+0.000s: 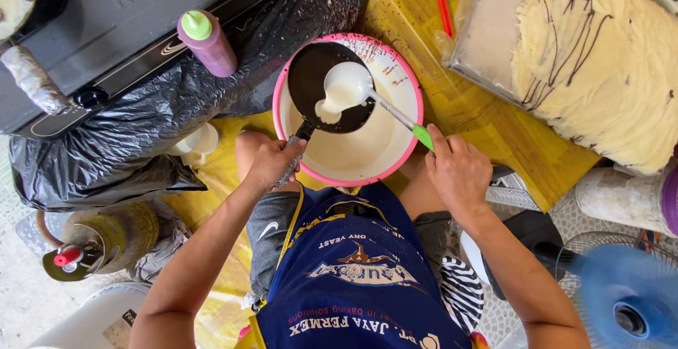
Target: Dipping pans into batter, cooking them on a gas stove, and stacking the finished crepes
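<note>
Left hand (272,160) closed around the handle of a small black pan (328,84), grip tight, holding the pan tilted over the pink-rimmed bowl (406,137) so spill falls back into the batter. Right hand (458,171) wrapped on the green-tipped handle of a ladle (346,88), grip firm, the cup tipped and pale batter (326,112) running onto the pan's lower edge. Bowl sits at the near edge of the yellow tabletop (487,123), between the person's knees, within easy reach of both hands. Purple squeeze bottle (208,42) with green cap stands on black plastic sheeting (141,123) by the stove (106,17). Wrapped stack of pale crepes (600,59) lies well to the right. Blue fan (621,299) low right.
</note>
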